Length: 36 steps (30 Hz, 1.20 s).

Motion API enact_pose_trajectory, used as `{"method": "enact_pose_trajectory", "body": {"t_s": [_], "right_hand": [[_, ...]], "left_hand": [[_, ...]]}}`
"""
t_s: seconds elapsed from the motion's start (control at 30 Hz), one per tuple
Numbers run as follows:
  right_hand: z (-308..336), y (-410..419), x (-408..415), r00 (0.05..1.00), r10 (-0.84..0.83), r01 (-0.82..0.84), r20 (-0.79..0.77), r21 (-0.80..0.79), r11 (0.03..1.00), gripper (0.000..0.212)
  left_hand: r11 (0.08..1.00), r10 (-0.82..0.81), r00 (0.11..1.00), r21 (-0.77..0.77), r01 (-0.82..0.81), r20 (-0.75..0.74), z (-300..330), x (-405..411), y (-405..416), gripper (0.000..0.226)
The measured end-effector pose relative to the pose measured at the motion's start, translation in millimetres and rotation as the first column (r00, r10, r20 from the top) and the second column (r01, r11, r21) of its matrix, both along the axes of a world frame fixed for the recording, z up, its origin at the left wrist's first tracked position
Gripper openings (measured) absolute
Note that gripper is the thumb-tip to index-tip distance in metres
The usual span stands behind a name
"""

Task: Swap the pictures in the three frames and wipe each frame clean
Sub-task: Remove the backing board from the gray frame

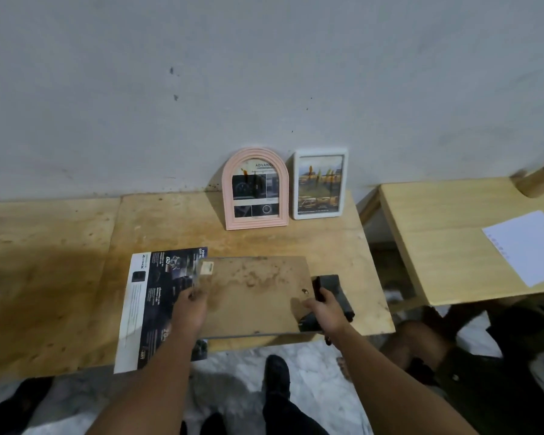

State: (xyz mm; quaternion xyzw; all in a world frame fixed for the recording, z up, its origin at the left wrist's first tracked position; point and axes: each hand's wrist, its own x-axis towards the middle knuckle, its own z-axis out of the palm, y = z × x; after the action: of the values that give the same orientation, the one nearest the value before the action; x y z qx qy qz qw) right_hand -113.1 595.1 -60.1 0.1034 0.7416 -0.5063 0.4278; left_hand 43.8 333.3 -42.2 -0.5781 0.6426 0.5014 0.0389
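The left hand pinches the near-left corner of a clear glass pane that lies flat on the wooden surface, fingers curled at its edge. The right hand grips a dark cloth, bunched at the pane's right edge and partly resting on the surface. Under the pane's left side lies a dark printed brochure page, its lower end hanging over the surface's near edge. Farther back, against the grey wall, stand two frames just beside each other: a pink arched frame on the left and a white rectangular frame on the right, each with a picture inside. To the right, a second table carries a white sheet.
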Motion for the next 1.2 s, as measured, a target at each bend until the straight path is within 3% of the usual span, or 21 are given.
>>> {"method": "enact_pose_trajectory", "body": {"t_s": [0.27, 0.4, 0.57, 0.7, 0.8, 0.93, 1.03, 1.13, 1.2], "right_hand": [[-0.7, 12.5, -10.6, 0.926, 0.305, -0.257, -0.221, 0.222, 0.941, 0.078], [-6.4, 21.0, -18.8, 0.877, 0.393, -0.313, -0.278, 0.291, 0.904, 0.075], [-7.8, 24.6, -30.0, 0.807, 0.517, -0.398, -0.284, 0.385, 0.833, 0.046], [-10.4, 27.1, -30.8, 0.776, 0.551, -0.377, -0.307, 0.473, 0.796, 0.036], [-17.0, 26.9, -26.1, 0.813, 0.511, -0.296, -0.281, 0.556, 0.777, 0.027], [-16.4, 19.5, -17.5, 0.861, 0.44, -0.249, -0.256, 0.544, 0.802, 0.024], [-14.5, 10.6, -16.9, 0.95, 0.237, -0.128, -0.202, 0.44, 0.889, 0.024], [-15.9, 3.3, -19.7, 0.998, -0.033, 0.046, -0.046, 0.318, 0.947, 0.027], [-16.1, 2.9, -19.7, 0.998, -0.061, 0.051, 0.019, 0.318, 0.947, 0.028]], "left_hand": [[0.992, 0.127, 0.988, -0.031, -0.125, 0.087, -10.6, -10.5, 19.2, 0.013], [0.991, 0.137, 0.988, -0.007, -0.137, 0.074, -17.4, -13.0, 24.2, 0.029], [0.995, 0.091, 0.995, 0.044, -0.094, 0.051, -19.7, -19.2, 36.0, 0.034], [0.992, 0.094, 0.995, 0.079, -0.095, 0.024, -18.2, -21.5, 42.5, 0.028], [0.995, 0.065, 0.997, 0.079, -0.068, 0.032, -15.8, -22.0, 42.8, 0.021], [0.995, 0.029, 0.999, 0.092, -0.031, 0.029, -12.5, -22.6, 44.5, 0.022], [0.996, -0.025, 0.999, 0.085, 0.022, 0.038, -11.4, -21.2, 43.4, 0.034], [0.994, -0.052, 0.998, 0.101, 0.048, 0.04, -12.2, -23.0, 40.4, 0.04], [0.99, -0.091, 0.995, 0.109, 0.086, 0.043, -13.5, -24.7, 39.1, 0.044]]}}
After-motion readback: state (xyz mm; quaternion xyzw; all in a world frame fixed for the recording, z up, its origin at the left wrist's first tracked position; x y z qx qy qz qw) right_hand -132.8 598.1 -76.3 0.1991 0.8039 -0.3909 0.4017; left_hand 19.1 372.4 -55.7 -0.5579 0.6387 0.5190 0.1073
